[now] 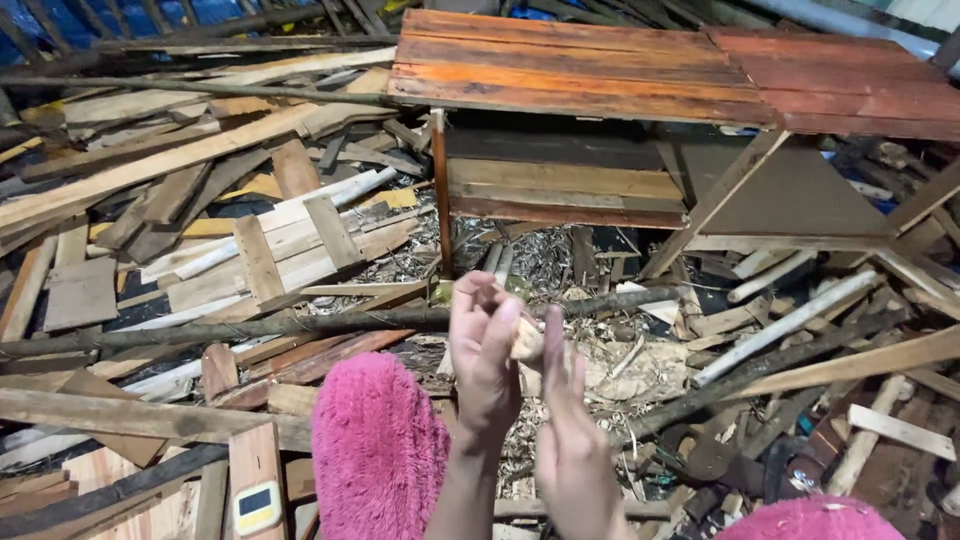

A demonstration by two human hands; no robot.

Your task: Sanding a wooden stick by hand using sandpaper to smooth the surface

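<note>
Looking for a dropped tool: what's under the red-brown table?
Under the table show a plank shelf and wood shavings. The shelf hides whatever lies further back.
</note>
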